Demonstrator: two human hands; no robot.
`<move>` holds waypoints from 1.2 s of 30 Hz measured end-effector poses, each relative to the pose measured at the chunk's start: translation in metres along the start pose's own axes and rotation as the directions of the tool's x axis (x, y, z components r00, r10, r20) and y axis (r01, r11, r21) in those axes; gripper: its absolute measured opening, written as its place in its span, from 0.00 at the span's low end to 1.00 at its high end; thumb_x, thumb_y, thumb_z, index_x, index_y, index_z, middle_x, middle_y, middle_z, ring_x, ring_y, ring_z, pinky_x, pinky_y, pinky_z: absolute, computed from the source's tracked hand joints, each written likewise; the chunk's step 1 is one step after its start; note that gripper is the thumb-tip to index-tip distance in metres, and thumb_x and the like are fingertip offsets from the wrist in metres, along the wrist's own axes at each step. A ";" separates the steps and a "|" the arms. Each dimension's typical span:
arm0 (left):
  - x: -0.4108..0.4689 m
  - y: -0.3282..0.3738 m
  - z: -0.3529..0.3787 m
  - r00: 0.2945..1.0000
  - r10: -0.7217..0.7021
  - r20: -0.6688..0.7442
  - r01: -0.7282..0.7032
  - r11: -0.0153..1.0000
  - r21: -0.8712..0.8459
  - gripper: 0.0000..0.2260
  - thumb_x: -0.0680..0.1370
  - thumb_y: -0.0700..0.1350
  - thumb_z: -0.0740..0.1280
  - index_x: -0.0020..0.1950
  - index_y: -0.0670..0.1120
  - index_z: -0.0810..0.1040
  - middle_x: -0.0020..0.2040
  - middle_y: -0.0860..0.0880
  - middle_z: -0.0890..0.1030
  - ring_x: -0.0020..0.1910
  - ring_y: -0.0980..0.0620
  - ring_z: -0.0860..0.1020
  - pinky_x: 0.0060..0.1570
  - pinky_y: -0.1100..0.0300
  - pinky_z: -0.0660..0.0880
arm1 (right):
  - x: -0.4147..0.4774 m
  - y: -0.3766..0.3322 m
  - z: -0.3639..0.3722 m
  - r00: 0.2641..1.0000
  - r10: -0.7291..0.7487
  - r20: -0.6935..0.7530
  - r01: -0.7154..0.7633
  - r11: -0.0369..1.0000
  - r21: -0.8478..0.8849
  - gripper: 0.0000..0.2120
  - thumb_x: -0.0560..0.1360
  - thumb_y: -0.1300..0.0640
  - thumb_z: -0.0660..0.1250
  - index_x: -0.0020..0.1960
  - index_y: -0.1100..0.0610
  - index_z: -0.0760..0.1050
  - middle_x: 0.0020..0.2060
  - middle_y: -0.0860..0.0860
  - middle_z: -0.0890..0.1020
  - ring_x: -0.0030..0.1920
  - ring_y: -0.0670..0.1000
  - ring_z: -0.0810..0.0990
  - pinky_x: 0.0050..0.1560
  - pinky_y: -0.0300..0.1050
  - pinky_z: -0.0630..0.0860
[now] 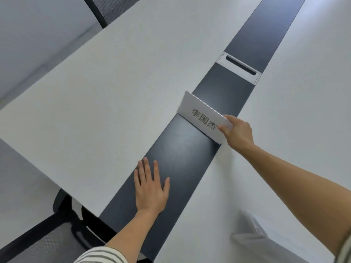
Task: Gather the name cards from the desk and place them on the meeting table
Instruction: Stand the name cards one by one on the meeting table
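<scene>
Both bare forearms emerge from short striped sleeves (100, 255), grey on white.

Head camera looks steeply down, close over the meeting table (133, 76).

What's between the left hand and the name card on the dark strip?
Nothing: in the head view, only bare dark strip lies between the flat left hand and the name card, which the right hand holds.

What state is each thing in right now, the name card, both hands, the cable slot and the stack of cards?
name card: upright on the dark centre strip, held at one end
right hand: gripping the card
left hand: flat on the strip, empty
cable slot: slit open
stack of cards: resting on table, untouched
</scene>
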State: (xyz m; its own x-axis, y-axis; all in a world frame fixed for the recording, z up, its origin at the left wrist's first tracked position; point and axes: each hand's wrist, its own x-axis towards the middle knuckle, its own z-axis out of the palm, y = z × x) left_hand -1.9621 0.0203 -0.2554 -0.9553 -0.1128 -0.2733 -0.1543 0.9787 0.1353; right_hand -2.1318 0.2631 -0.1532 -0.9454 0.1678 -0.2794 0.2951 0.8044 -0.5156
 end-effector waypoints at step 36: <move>-0.002 -0.001 -0.001 0.999 0.003 -0.044 -0.003 1.000 0.007 0.31 0.78 0.59 0.50 0.75 0.41 0.62 0.76 0.35 0.60 0.76 0.38 0.57 0.75 0.46 0.48 | -0.055 0.041 -0.060 0.979 -0.195 -0.058 0.161 0.915 -0.369 0.22 0.77 0.51 0.65 0.70 0.53 0.70 0.72 0.54 0.69 0.70 0.58 0.67 0.65 0.55 0.66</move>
State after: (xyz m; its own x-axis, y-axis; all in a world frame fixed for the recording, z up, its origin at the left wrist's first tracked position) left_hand -1.9606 0.0191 -0.2543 -0.9660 -0.1170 -0.2305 -0.1498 0.9801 0.1299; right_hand -2.0761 0.3215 -0.1105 -0.9912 0.0400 -0.1260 0.0671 0.9736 -0.2181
